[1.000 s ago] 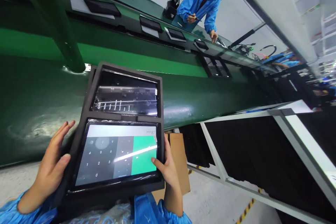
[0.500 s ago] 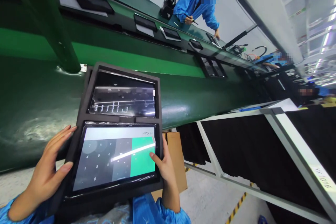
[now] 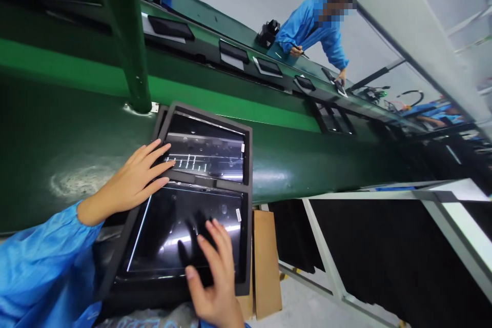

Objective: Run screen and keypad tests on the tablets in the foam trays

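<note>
Resting the left hand [image 3: 134, 179], spread wide and gripping nothing, across the left rim of the dark tray [image 3: 249, 164], reaching the left edge of the far tablet [image 3: 217, 151]. Hovering the right hand [image 3: 217, 282], also wide and holding nothing, above the near tablet [image 3: 175, 228], lying dark-screened in the near compartment; not being able to tell of any contact with its glass. For good work, pressing gently with one fingertip, lifting the palm away, and steadying the tray by its rim, rather than leaning on the far screen. Also minding the tray's near end, apparently overhanging the green bench [image 3: 307, 164].
</note>
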Demonstrator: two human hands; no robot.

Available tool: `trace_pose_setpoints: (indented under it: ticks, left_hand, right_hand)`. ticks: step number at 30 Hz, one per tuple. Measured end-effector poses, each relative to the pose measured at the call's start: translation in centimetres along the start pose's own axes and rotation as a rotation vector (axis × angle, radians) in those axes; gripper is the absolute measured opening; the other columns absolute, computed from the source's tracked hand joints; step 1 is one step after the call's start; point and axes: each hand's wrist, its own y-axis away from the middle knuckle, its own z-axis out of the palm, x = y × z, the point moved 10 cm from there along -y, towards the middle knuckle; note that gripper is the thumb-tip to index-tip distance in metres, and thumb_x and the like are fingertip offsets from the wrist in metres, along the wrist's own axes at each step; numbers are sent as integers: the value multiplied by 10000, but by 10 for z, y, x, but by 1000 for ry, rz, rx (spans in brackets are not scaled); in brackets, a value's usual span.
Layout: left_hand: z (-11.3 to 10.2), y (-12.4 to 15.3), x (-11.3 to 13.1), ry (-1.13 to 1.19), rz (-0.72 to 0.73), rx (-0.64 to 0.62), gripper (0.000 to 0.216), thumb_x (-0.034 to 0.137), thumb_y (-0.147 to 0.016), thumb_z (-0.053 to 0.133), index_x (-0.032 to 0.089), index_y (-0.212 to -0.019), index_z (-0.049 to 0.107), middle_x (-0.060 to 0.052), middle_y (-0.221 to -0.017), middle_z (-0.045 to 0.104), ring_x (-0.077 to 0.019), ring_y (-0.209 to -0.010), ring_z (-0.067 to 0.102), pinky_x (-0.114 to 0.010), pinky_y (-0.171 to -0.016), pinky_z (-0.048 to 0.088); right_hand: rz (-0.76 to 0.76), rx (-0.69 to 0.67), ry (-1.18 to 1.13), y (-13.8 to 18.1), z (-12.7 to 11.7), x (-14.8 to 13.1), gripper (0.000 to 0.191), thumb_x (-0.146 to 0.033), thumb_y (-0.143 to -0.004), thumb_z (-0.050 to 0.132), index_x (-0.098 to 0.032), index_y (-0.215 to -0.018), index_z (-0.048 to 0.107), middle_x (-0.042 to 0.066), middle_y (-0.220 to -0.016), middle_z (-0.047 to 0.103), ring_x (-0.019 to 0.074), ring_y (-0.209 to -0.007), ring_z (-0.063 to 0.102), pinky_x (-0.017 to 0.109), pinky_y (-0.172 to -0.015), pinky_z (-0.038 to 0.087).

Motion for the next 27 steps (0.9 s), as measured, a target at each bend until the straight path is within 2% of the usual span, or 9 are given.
trace_pose_setpoints:
  ticks: [2,6,12,16,19,21,23,25,27]
  left_hand:
    - [4,-3,-2,-9,-5,-30,445,403,-1021,406,244,-1409,557,-106,-1658,287,-347,-1557,156,-643,-1217,249]
    - [10,-2,-6,-1,-53,-65,464,445,-1030,382,260,-1423,544,-98,-1682,219,-355,-1564,106,-673,-1208,228]
    - [-3,5,-6,4,-109,55,498,428,-1029,400,306,-1512,405,-112,-1666,255,-350,-1566,97,-714,-1198,173]
    - [-7,8,-5,9,-119,95,484,420,-1032,399,275,-1493,423,-130,-1637,316,-343,-1559,139,-700,-1203,175]
    - [-6,7,-6,13,-121,104,486,427,-1034,396,252,-1486,429,-137,-1626,336,-337,-1557,151,-683,-1209,189]
    - [-5,7,-8,21,-135,103,482,432,-1035,390,247,-1478,440,-134,-1623,344,-333,-1556,157,-672,-1213,201]
    - [-3,8,-10,24,-155,102,479,437,-1036,386,236,-1463,461,-134,-1618,354,-334,-1554,167,-669,-1213,215]
    - [-2,8,-11,14,-173,103,481,439,-1037,379,214,-1451,480,-146,-1612,359,-346,-1550,173,-679,-1206,230]
    - [-2,8,-12,-11,-184,97,485,438,-1038,373,200,-1444,493,-161,-1615,349,-363,-1549,169,-696,-1192,246]
  right_hand:
    - [-57,-73,-11,0,18,-8,771,-245,-845,677,-448,-1528,382,14,-1585,445,401,-1469,392,719,-1202,239]
    - [-63,-110,-7,-2,27,-10,776,-269,-845,677,-457,-1533,370,18,-1568,474,401,-1475,384,732,-1204,202]
    - [-107,-280,-13,-3,48,-17,832,-333,-827,746,-489,-1538,344,9,-1603,428,421,-1490,347,762,-1194,116]
    - [-192,-432,66,-7,71,-30,808,-485,-817,784,-422,-1527,403,61,-1618,398,442,-1485,342,777,-1177,57]
    - [-224,-493,214,-9,81,-33,697,-493,-849,763,-324,-1470,496,97,-1643,348,449,-1512,270,791,-1160,80]
    - [-269,-463,282,-10,78,-37,665,-515,-862,744,-281,-1441,515,116,-1643,348,435,-1528,236,775,-1170,110]
    - [-321,-372,289,-9,69,-43,613,-556,-890,689,-254,-1400,533,134,-1601,418,403,-1525,264,735,-1195,121]
    - [-329,-270,256,-10,57,-46,508,-565,-928,619,-228,-1305,576,141,-1464,566,357,-1484,366,671,-1229,140]
    - [-307,-200,206,-13,49,-48,400,-543,-941,599,-214,-1169,610,114,-1223,687,306,-1379,508,585,-1253,189]
